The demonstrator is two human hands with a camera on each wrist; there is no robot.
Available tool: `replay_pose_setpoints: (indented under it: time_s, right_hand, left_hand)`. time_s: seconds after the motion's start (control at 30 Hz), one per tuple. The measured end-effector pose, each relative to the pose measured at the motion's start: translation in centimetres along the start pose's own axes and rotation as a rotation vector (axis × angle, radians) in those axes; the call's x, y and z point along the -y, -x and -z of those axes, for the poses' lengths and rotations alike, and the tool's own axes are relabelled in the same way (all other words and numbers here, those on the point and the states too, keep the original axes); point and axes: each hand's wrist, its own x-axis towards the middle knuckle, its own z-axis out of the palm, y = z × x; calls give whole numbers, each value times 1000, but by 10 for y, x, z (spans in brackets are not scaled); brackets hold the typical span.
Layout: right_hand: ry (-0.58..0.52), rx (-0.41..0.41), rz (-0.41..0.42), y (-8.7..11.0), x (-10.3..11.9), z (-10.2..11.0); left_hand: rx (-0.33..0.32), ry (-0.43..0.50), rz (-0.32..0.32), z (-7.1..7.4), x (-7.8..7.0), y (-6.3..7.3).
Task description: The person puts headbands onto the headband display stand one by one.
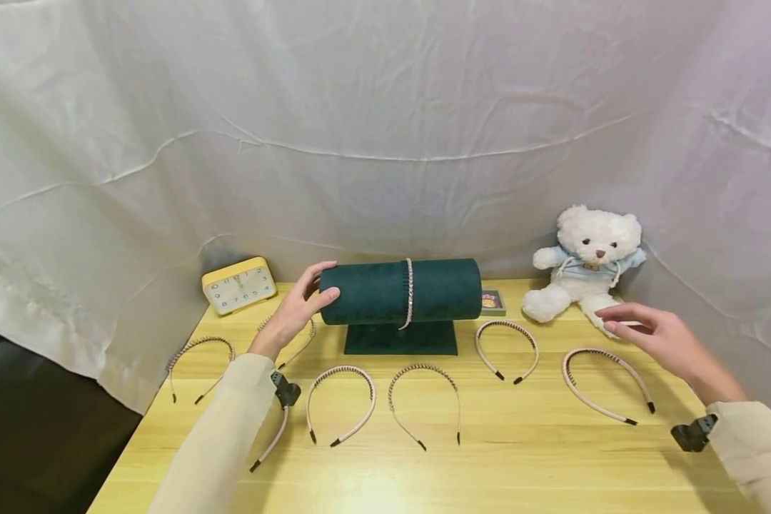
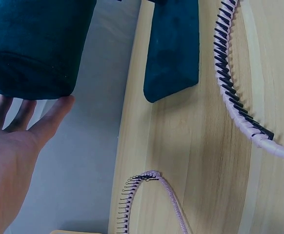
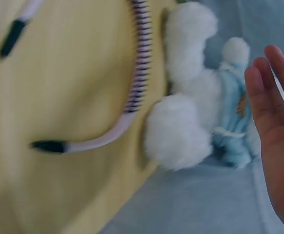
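A dark green padded roll on a flat green base wears one pink headband around its middle. My left hand is at the roll's left end, thumb on the front side and fingers toward the back. In the left wrist view the fingertips of the left hand meet the rim of the roll's end. My right hand hovers with nothing in it, above a pink headband on the right and in front of a white teddy bear. Its fingers are nearly straight in the right wrist view.
More toothed headbands lie on the wooden table, among them ones at front centre, right of the roll and far left. A yellow clock stands back left, and a small grey box lies behind the roll. Grey cloth hangs behind.
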Motion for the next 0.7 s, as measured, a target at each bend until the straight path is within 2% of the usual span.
replay_pose_setpoints:
  time_s: [0.3, 0.47, 0.7]
  right_hand:
    - [-28, 86, 80, 12, -36, -13]
    - [-49, 77, 140, 16, -48, -21]
    - [-69, 86, 127, 20, -56, -28]
  left_hand:
    - [4, 4, -2, 1, 2, -1]
    - [2, -4, -2, 1, 2, -1]
    - [4, -2, -3, 1, 2, -1]
